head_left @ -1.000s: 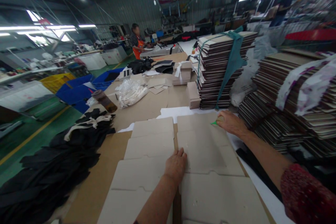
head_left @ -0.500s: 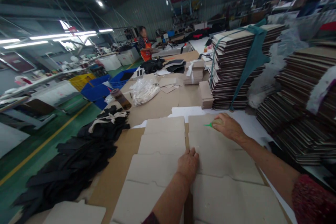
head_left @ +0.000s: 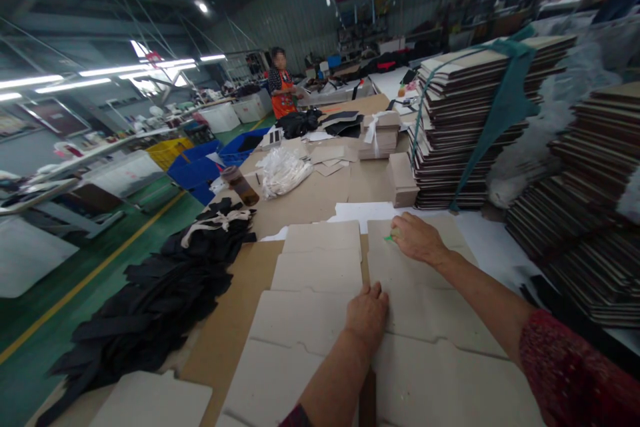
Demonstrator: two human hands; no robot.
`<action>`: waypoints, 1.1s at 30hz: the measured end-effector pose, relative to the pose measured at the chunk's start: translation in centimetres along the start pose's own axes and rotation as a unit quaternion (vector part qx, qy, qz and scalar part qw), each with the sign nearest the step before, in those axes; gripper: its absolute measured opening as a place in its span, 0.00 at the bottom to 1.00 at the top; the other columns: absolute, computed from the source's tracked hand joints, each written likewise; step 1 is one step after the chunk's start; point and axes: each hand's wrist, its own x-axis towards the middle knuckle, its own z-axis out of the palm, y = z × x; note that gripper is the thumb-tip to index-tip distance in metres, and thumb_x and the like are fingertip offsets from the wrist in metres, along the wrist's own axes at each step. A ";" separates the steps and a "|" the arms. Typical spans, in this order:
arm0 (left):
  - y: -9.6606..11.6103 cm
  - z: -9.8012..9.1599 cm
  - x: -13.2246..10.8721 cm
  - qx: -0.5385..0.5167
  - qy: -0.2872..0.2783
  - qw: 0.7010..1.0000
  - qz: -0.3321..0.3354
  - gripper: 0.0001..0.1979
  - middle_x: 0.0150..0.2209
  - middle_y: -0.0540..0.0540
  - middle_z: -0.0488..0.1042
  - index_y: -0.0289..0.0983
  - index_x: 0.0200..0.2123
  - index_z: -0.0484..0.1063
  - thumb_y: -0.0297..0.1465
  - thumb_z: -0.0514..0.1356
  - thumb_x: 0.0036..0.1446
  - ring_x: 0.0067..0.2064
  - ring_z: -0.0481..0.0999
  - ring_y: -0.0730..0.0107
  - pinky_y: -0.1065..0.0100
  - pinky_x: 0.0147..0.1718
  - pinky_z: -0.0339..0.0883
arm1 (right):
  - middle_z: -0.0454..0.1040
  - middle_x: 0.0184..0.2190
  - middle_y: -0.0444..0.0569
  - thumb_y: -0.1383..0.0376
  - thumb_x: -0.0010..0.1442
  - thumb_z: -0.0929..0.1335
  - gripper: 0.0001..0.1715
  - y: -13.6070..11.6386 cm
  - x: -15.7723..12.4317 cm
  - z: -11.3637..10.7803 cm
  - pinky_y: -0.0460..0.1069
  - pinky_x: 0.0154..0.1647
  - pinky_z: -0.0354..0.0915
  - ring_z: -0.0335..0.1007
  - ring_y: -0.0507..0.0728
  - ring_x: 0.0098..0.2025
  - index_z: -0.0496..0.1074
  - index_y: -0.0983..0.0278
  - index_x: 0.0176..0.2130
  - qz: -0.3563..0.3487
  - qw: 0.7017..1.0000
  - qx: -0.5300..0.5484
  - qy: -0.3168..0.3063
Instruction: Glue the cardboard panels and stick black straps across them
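Note:
Two rows of flat grey card blanks (head_left: 320,267) lie side by side on the brown table (head_left: 235,293) in front of me. My left hand (head_left: 367,313) rests palm down, fingers together, on the seam between the rows. My right hand (head_left: 417,239) is closed around a small green tool (head_left: 390,237) and presses it on the far blank of the right row (head_left: 425,280).
Tall bundled stacks of brown board (head_left: 470,120) tied with green strap stand at the right. Black fabric pieces (head_left: 165,293) are heaped at the left. A bottle (head_left: 241,187), clear bags (head_left: 285,173) and small card stacks (head_left: 380,137) lie further back. A person in an orange apron (head_left: 283,90) works at a far table.
My right hand with the green tool has slid leftward across the far blank. My left hand stays on the seam. My view has swung a little to the right.

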 end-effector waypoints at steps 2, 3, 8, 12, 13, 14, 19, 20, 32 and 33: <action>0.0 0.0 0.0 0.001 -0.001 1.000 -0.001 0.18 0.65 0.43 0.62 0.37 0.54 0.68 0.26 0.47 0.65 0.61 0.65 0.59 0.62 0.55 0.70 | 0.70 0.40 0.49 0.67 0.58 0.66 0.05 0.0 0.4 -0.3 0.50 0.37 0.57 0.67 0.59 0.44 0.68 0.59 0.38 -0.005 1.000 -0.005 -0.004; 0.0 0.0 0.0 0.000 -0.001 1.000 -0.001 0.18 0.65 0.44 0.62 0.37 0.54 0.68 0.26 0.47 0.65 0.61 0.65 0.60 0.62 0.55 0.70 | 0.70 0.40 0.49 0.67 0.58 0.66 0.05 0.1 0.5 -0.5 0.50 0.36 0.57 0.67 0.59 0.44 0.68 0.59 0.38 -0.005 1.000 -0.006 -0.006; 0.1 0.1 -0.1 -0.005 0.003 1.000 -0.002 0.18 0.65 0.42 0.62 0.37 0.53 0.68 0.25 0.47 0.64 0.62 0.64 0.59 0.60 0.55 0.70 | 0.71 0.38 0.48 0.67 0.55 0.67 0.06 1.3 0.6 -1.2 0.50 0.34 0.55 0.68 0.60 0.42 0.68 0.59 0.36 0.000 1.000 0.004 -0.016; 0.1 0.1 -0.1 -0.008 0.005 1.000 -0.004 0.18 0.64 0.43 0.62 0.38 0.53 0.68 0.24 0.47 0.64 0.62 0.63 0.60 0.60 0.55 0.70 | 0.71 0.38 0.47 0.64 0.53 0.69 0.08 1.9 0.1 -1.0 0.50 0.34 0.55 0.67 0.59 0.40 0.69 0.59 0.36 0.018 0.999 0.041 -0.015; 0.1 0.1 -0.1 -0.008 0.004 1.000 -0.002 0.18 0.64 0.43 0.62 0.38 0.53 0.68 0.25 0.47 0.64 0.61 0.64 0.60 0.60 0.55 0.70 | 0.71 0.38 0.47 0.63 0.53 0.69 0.08 1.9 -0.2 -0.8 0.50 0.34 0.56 0.67 0.58 0.40 0.69 0.59 0.35 0.026 0.998 0.054 -0.011; 0.1 0.1 -0.1 -0.007 0.003 1.000 0.001 0.18 0.64 0.43 0.62 0.37 0.53 0.69 0.25 0.47 0.64 0.61 0.64 0.59 0.60 0.55 0.70 | 0.70 0.38 0.47 0.63 0.53 0.70 0.08 1.7 -0.4 -0.6 0.50 0.35 0.56 0.66 0.58 0.40 0.69 0.59 0.35 0.034 0.997 0.069 -0.005; 0.0 0.0 -0.1 0.001 0.003 1.000 0.004 0.18 0.64 0.43 0.63 0.37 0.53 0.69 0.26 0.47 0.64 0.62 0.64 0.60 0.62 0.56 0.68 | 0.70 0.39 0.47 0.64 0.51 0.70 0.07 0.4 -1.2 0.7 0.51 0.44 0.59 0.65 0.58 0.43 0.68 0.59 0.33 0.098 0.976 0.185 0.060; -0.1 -0.1 -0.2 0.003 0.004 1.000 0.003 0.18 0.64 0.43 0.63 0.37 0.53 0.69 0.26 0.46 0.64 0.62 0.64 0.60 0.62 0.56 0.68 | 0.70 0.39 0.47 0.63 0.50 0.70 0.08 0.3 -1.3 1.0 0.52 0.45 0.60 0.64 0.59 0.45 0.68 0.59 0.34 0.119 0.965 0.217 0.082; -0.2 -1.0 -0.2 0.050 0.004 0.998 0.027 0.23 0.64 0.37 0.62 0.33 0.55 0.66 0.17 0.48 0.57 0.63 0.62 0.59 0.61 0.61 0.61 | 0.78 0.35 0.52 0.45 0.57 0.64 0.24 -1.0 -21.6 -3.4 0.52 0.24 0.68 0.75 0.61 0.34 0.72 0.59 0.41 0.351 0.685 0.601 0.216; -0.1 -1.1 0.1 0.052 0.005 0.998 0.035 0.23 0.61 0.36 0.64 0.32 0.53 0.67 0.16 0.47 0.56 0.61 0.64 0.59 0.60 0.60 0.61 | 0.79 0.36 0.53 0.45 0.58 0.65 0.24 -2.0 -24.9 -4.1 0.52 0.25 0.69 0.75 0.61 0.35 0.73 0.60 0.41 0.365 0.661 0.619 0.216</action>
